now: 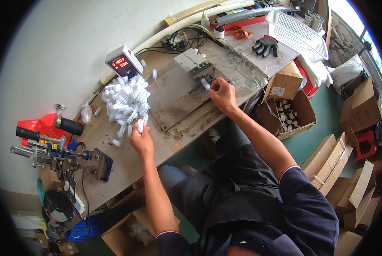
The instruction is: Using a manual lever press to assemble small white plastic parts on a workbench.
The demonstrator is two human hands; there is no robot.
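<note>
My left hand (pixel 142 144) is closed on a small white bristle brush (pixel 140 124) at the near edge of a pile of similar white brushes (pixel 125 101). My right hand (pixel 223 94) pinches another small white brush (pixel 205 83) between thumb and fingertips. That brush points at the jaws of a small metal bench machine (pixel 194 62); whether it touches them I cannot tell. Beneath the machine is a flat metal plate (pixel 174 102) on the worktable.
A counter box with a red display (pixel 123 63) stands behind the pile. At the left is a lever hand press (pixel 67 158). A black work glove (pixel 265 46) and a white plastic basket (pixel 297 35) lie at the far right. Cardboard boxes (pixel 287 117) stand right of the table.
</note>
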